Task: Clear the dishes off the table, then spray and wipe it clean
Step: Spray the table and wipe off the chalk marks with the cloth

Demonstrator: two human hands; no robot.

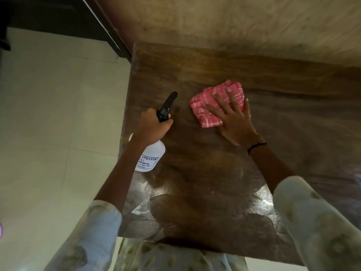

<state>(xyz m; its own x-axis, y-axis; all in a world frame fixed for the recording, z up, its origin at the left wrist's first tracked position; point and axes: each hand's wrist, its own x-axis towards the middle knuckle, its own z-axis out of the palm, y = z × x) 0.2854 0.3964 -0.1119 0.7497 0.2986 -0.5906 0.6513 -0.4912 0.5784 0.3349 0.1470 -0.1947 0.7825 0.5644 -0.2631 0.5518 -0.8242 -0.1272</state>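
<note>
Dark wood-grain table, top seen from above; its far edge meets a tan wall, its left edge drops to pale floor tiles, its near edge sits against the person's body. Open surface lies all around the two hands, with the widest stretch running toward the right edge. Wet sheen and streaks show along the near edge, mostly at the near-left corner and near the right sleeve.

Left hand: arm reaches in over the left edge, fingers curled tight round the neck of a spray bottle. Bottle is held off the table, tilted, black nozzle pointing toward the far edge, white translucent body hanging below the wrist beside the left edge. Blue print on the body, partly readable: "SPRAYER".

Right hand: flat, fingers straight and spread, pressing on a cloth; a dark band sits on the wrist. The little finger lies off the cloth on bare wood.

Cloth: pink-red with thin white lines, folded into a rough pad, lying flat on the table toward the far-left corner, just right of the nozzle.
</note>
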